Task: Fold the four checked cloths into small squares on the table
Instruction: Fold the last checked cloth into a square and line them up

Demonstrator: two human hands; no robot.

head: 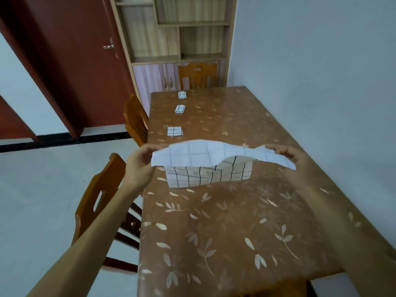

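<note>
Left grip (140, 161) pinches one top corner of the last checked cloth (192, 154) between thumb and fingers, at the cloth's 9 o'clock. Right grip (289, 154) pinches the other top corner, at 3 o'clock. It looks a bit blurry, but its fingers curl on the edge. The top edge is up in the air and sags a little in the middle. The bottom part of the cloth lies on the desk (235, 221), near its middle.

Three small squares are done. The near folded cloth (175, 131), the middle folded cloth (180, 108) and the far folded cloth (182, 94) lie in a row toward 12 o'clock, well apart.

I think this is the first fold of the fourth cloth. Next, both grips should move together and lay the raised edge onto the low edge, so the corners match. If one side goes faster, the fold will be crooked.

Both arms reach out long and almost straight from 6 o'clock. The two hands are level, with the cloth pulled wide between them.
</note>
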